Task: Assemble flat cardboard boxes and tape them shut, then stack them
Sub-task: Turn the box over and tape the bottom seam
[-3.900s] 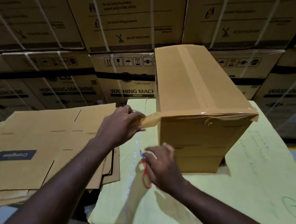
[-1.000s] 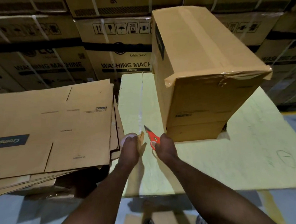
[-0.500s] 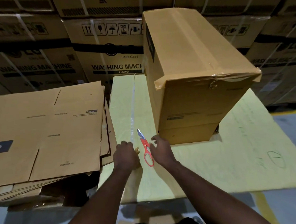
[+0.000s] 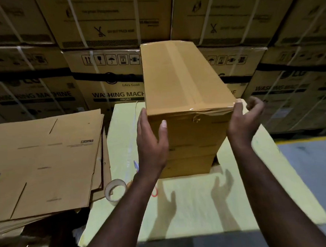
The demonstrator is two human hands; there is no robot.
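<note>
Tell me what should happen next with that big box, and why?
Probably press in on both sides and lift the box away for stacking. Its top seam looks taped shut, the tape roll and scissors lie on the table, the left grip is flat against its left side, and the right grip is open by its right corner.

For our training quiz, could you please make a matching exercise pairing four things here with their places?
1 taped brown cardboard box
2 stack of flat brown cardboard sheets
3 pale round tape roll
4 red-handled scissors

A partly under the left forearm
B upright on the yellow tabletop
C left of the tabletop
D at the tabletop's edge, beside the flat stack

Pairs: 1-B, 2-C, 3-D, 4-A
</note>
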